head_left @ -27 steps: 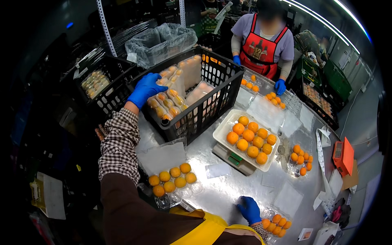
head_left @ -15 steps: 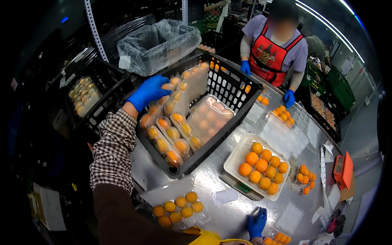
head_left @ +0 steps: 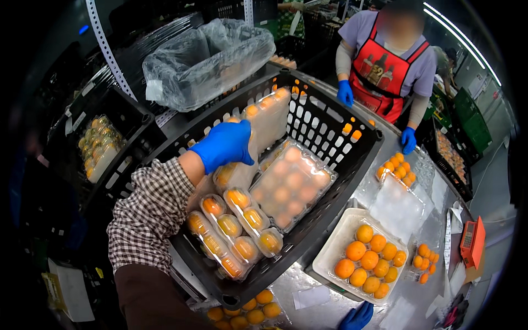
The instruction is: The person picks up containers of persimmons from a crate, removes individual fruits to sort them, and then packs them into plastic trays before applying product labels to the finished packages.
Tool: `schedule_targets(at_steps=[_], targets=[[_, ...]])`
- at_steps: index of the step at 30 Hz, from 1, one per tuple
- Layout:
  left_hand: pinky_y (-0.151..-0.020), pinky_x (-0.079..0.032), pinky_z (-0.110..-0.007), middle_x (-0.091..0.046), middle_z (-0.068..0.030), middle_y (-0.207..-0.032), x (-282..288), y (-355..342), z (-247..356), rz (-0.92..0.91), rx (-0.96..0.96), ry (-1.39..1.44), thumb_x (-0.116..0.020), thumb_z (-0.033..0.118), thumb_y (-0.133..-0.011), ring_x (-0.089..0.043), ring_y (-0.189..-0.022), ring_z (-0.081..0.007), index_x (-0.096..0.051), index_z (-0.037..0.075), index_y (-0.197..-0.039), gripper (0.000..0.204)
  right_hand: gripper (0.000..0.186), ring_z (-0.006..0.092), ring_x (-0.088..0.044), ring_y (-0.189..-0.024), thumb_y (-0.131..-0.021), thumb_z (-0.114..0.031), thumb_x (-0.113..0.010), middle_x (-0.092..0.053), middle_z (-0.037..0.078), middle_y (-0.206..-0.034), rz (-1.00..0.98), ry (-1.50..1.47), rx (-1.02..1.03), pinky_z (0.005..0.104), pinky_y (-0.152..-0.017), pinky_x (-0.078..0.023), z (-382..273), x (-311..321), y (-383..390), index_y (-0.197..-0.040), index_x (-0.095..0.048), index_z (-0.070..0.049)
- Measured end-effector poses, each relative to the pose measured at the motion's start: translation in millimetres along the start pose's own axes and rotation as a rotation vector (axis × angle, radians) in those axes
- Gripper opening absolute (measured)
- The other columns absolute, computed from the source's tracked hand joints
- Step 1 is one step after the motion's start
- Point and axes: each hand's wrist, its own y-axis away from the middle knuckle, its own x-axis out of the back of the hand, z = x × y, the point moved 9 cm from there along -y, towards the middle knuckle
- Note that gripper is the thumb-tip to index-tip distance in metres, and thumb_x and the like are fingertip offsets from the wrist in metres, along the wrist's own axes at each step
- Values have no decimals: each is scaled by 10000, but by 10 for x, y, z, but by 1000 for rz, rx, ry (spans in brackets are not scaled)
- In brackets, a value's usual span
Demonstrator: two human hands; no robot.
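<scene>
My left hand (head_left: 224, 146), in a blue glove, reaches into a black crate (head_left: 286, 258). Its fingers are closed over the upper edge of a clear clamshell pack of oranges (head_left: 235, 175), partly hidden beneath the hand. More clamshell packs (head_left: 234, 231) stand on edge at the near end, and another pack (head_left: 294, 179) leans with its face up. Behind my hand, one more pack (head_left: 273, 118) stands upright. At the lower edge, my gloved right hand (head_left: 356, 317) rests on the table, partly cut off, fingers apart and holding nothing.
Right of the crate, a white tray of oranges (head_left: 369, 261) sits on a scale. Open packs of oranges (head_left: 399, 168) lie on the metal table (head_left: 352, 300), with an orange-red device (head_left: 471, 242) farther right. Across it stands a person in a red apron (head_left: 379, 69). A plastic-lined bin (head_left: 209, 66) is behind.
The view has shifted, bringing the crate closer. My left hand has moved rightward and deeper over the packs. My right hand now shows lower in the picture, partly cut off.
</scene>
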Motion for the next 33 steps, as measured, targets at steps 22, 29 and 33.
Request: schedule_targets(at_steps=[22, 29, 33], targets=[[-728, -465, -426, -577, -254, -900, -68, -105, -29, 122, -44, 183, -696, 250, -587, -578, -834, -392, -435, -16, -1087, 623, 516, 358, -321, -1215, -872, -256, -424, -348, 221, -1311, -122, -73, -110, 416, -1026, -217, 90, -196, 77, -1291, -337, 31], [-750, -478, -294, -593, -93, -973, 750, 339, -316, 356, -43, 885, -716, 92, -618, -577, -859, -156, -476, -3, -1145, 587, 522, 376, -305, -1212, -852, -247, -439, -335, 232, -1309, -156, -143, -156, 438, -1021, -210, 101, -111, 27, -1293, -340, 13], [-818, -473, -300, -565, -95, -1059, 1237, 724, -357, 551, -101, 1249, -723, 32, -643, -568, -931, -175, -446, -13, -1185, 611, 543, 381, -304, -1206, -820, -228, -455, -333, 238, -1309, -54, -142, -130, 447, -1014, -213, 121, -206, 70, -1297, -335, 4]])
